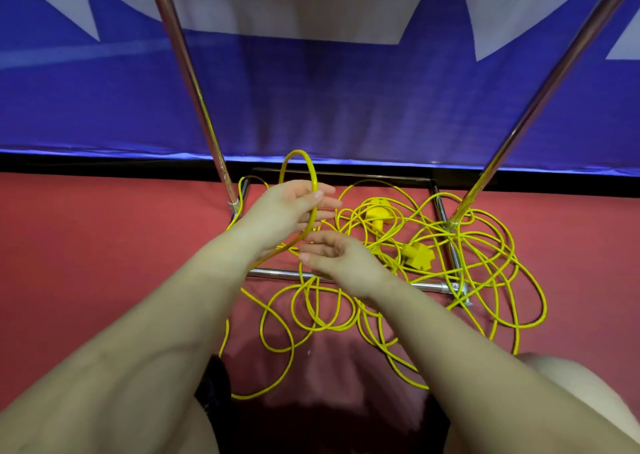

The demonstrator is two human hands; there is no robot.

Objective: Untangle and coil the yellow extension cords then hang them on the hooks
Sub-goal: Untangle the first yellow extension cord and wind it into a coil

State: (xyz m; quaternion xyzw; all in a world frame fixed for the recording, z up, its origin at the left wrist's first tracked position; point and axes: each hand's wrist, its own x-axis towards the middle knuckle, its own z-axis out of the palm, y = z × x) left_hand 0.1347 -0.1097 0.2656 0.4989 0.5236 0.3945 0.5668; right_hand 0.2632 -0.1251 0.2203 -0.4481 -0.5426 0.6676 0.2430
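Note:
A tangle of yellow extension cords point(460, 263) lies spread on the red floor around the base of a metal rack. Two yellow plug ends show in the pile, one point(378, 214) farther back and one point(418, 255) nearer. My left hand point(291, 211) holds up a loop of cord point(298, 157) that arches above its fingers; the thumb presses the strand against the fingers. My right hand point(337, 256) hovers just below and to the right with its fingers relaxed and slightly bent, holding nothing. No hooks are visible.
The rack's chrome base bars point(277, 274) form a rectangle on the floor, and two chrome uprights point(188, 73) point(540, 97) slant up from it. A blue and white banner point(346, 107) hangs behind. My knee point(568, 384) shows at lower right.

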